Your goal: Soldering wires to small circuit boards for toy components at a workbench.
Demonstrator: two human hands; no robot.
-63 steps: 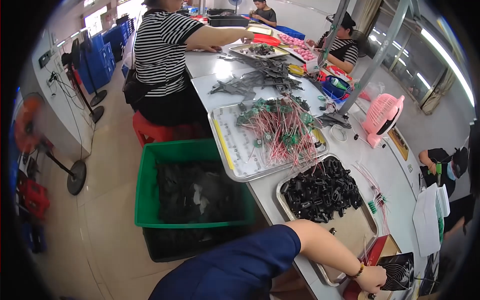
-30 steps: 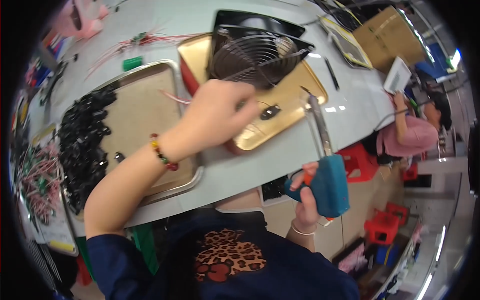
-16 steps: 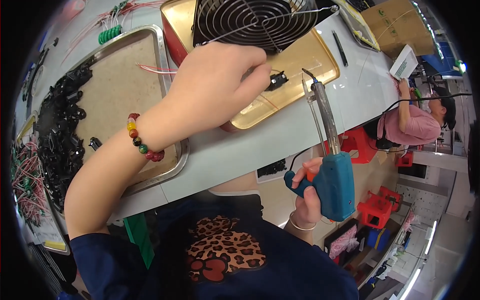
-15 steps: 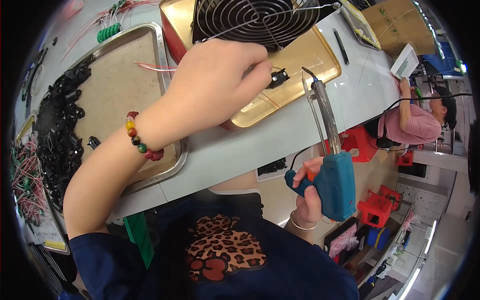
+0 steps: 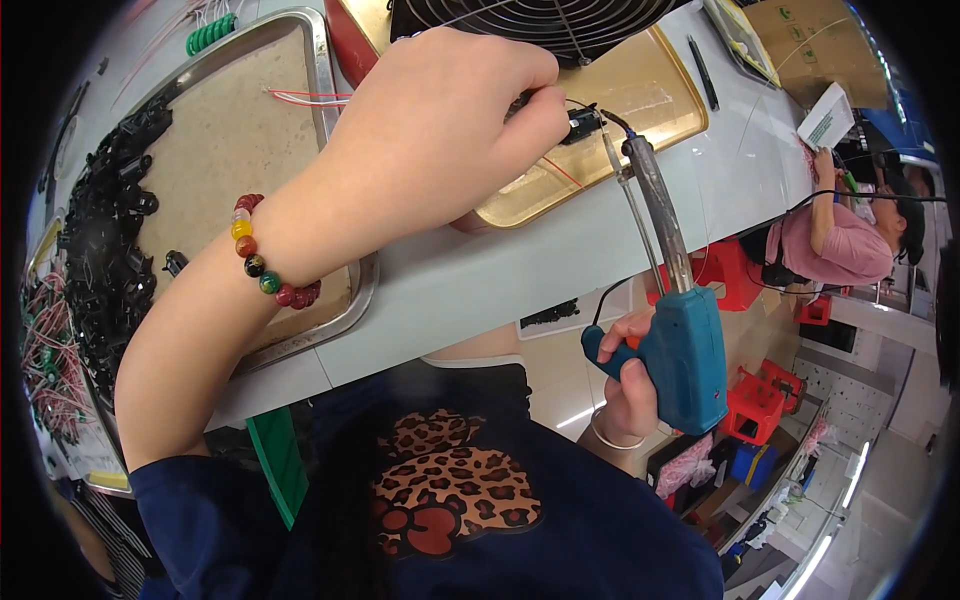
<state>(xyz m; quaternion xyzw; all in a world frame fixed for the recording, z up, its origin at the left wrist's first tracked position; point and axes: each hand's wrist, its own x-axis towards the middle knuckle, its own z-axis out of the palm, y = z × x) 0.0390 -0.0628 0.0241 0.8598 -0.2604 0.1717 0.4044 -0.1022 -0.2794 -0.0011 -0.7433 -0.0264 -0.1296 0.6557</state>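
- One right hand (image 5: 632, 395) grips a teal soldering gun (image 5: 690, 365), its tip (image 5: 618, 122) beside a black component (image 5: 582, 125).
- Left hand (image 5: 465, 125) curls above a gold tray (image 5: 650, 95); cannot tell what it grips.

You have bright, soft light, with tubes (image 5: 808, 568) glowing white. The gold tray (image 5: 650, 105) gleams toward its right corner. Your iron (image 5: 685, 360) looks sharp; fisheye distortion warps the table's (image 5: 440, 275) left side, and black swallows the view's corners.
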